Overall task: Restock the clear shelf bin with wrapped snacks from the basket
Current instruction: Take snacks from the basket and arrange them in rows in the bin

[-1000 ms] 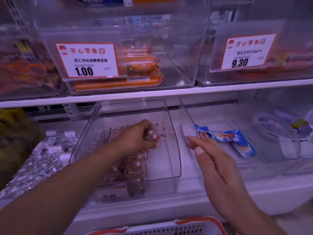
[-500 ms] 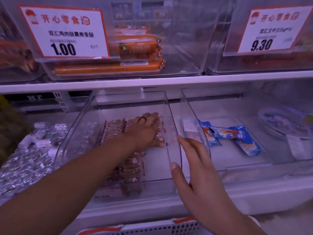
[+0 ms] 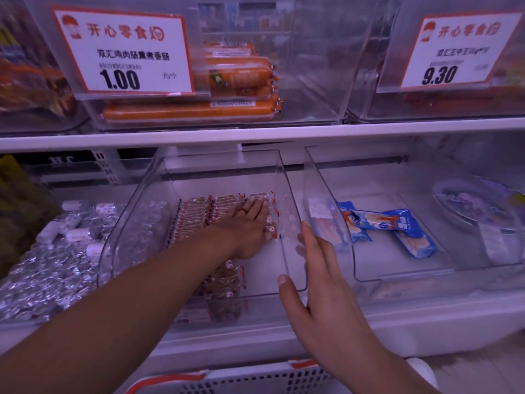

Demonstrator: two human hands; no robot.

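Note:
A clear shelf bin (image 3: 295, 223) sits on the lower shelf, tilted toward me. Rows of small red-and-clear wrapped snacks (image 3: 196, 214) lie on its floor, with more near its front wall (image 3: 224, 291). My left hand (image 3: 250, 226) reaches deep into the bin and lies flat, palm down, on the snacks with its fingers spread. My right hand (image 3: 315, 280) rests open against the bin's right front corner, fingers extended along the wall, holding nothing. The basket (image 3: 255, 379), white with a red rim, shows only as a strip at the bottom edge.
A second clear bin (image 3: 324, 200) to the right holds blue wrapped snacks (image 3: 397, 226). Foil-wrapped sweets (image 3: 51, 265) fill the area to the left. Above, upper shelf bins hold orange sausages (image 3: 196, 109) behind price tags (image 3: 125, 52).
My left hand went from gripping wrapped snacks above the bin floor to lying flat on them. My right hand moved left onto the bin's front right corner. The view closed in on the shelf.

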